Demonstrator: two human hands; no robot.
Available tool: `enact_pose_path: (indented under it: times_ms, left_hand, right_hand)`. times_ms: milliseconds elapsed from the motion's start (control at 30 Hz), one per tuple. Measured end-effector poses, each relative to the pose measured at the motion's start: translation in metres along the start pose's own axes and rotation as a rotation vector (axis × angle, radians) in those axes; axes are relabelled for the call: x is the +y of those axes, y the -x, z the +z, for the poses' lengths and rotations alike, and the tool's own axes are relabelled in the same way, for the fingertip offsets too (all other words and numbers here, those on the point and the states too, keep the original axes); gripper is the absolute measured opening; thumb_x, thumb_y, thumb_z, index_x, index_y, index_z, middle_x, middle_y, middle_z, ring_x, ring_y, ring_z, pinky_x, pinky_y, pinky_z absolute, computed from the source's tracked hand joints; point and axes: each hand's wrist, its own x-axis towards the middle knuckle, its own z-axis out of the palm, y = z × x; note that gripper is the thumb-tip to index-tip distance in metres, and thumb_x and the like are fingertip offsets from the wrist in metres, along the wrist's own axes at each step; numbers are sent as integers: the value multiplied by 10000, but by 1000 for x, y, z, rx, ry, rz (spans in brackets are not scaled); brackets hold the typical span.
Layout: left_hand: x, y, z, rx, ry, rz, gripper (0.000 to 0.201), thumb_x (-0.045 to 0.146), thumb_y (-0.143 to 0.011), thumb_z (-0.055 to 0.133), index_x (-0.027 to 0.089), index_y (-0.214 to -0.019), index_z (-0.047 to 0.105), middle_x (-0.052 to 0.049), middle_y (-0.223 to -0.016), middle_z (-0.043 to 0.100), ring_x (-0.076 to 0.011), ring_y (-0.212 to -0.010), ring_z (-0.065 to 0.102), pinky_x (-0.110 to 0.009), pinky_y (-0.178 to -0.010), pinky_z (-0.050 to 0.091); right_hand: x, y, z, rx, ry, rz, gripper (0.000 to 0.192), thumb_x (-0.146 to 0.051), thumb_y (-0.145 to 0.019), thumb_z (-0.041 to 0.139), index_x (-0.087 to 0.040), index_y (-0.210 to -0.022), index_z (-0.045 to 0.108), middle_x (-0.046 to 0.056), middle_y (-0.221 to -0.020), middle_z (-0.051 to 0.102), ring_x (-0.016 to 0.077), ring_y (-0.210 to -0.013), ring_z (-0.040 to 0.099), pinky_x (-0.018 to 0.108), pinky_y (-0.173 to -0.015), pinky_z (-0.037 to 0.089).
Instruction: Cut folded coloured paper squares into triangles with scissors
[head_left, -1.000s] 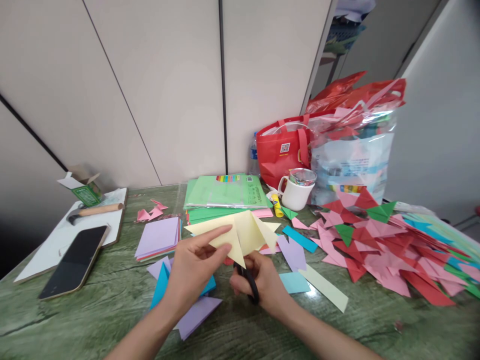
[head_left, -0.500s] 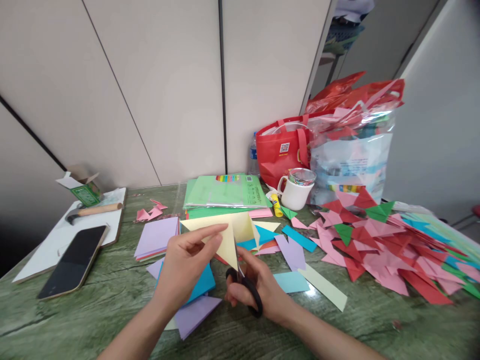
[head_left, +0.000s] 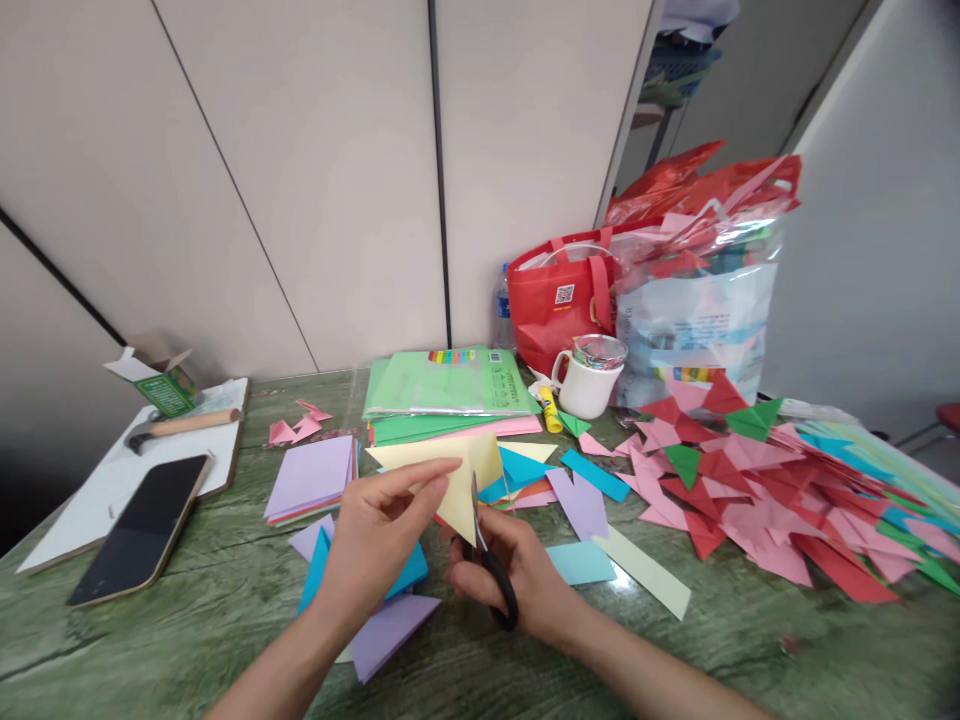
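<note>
2 bare forearms, no sleeves, watch or rings visible, left hand (head_left: 371,545) and right hand (head_left: 525,575) above the table (head_left: 187,640).

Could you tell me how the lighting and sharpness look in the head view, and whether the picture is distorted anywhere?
Head view: even, soft light; a bright glare patch on the green table beside the pale yellow strip; left hand, right hand and scissors fairly sharp; wall panel lines splay outward, a wide-angle effect; left edge dark.
</note>
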Motion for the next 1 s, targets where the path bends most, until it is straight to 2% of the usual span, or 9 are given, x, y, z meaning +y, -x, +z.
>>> enact_pose_path:
  times_ms: [333, 733, 1000]
  left_hand:
    - [4, 3, 4, -3, -10, -3, 202, 223, -711, 632, 232, -882, 741, -31, -802, 747, -162, -667, 665, -226, -586, 518]
    - [7, 5, 7, -67, -95, 10, 236, 193, -742, 607, 261, -941, 713, -15, -871, 739, -171, -753, 676, -218, -632, 513]
    - [5, 6, 7, -48, -87, 5, 198, 222, -736, 610, 240, -887, 737, -10, -851, 740, -163, -698, 667, -216, -591, 510]
  right_hand:
    - [3, 0, 0, 37, -29, 9, 345, -462, -678, 682, -184, -742, 486, -42, -627, 450, 95, -530, 379, 215, -504, 319]
    - [2, -1, 0, 143, 1, -24, 282, -353, -660, 679, -193, -671, 447, -61, -586, 386, 87, -516, 295, 214, -485, 272]
    - [8, -1, -2, 152, 9, -52, 249, -313, -666, 679, -183, -681, 467, -66, -554, 388, 89, -495, 347, 215, -469, 285]
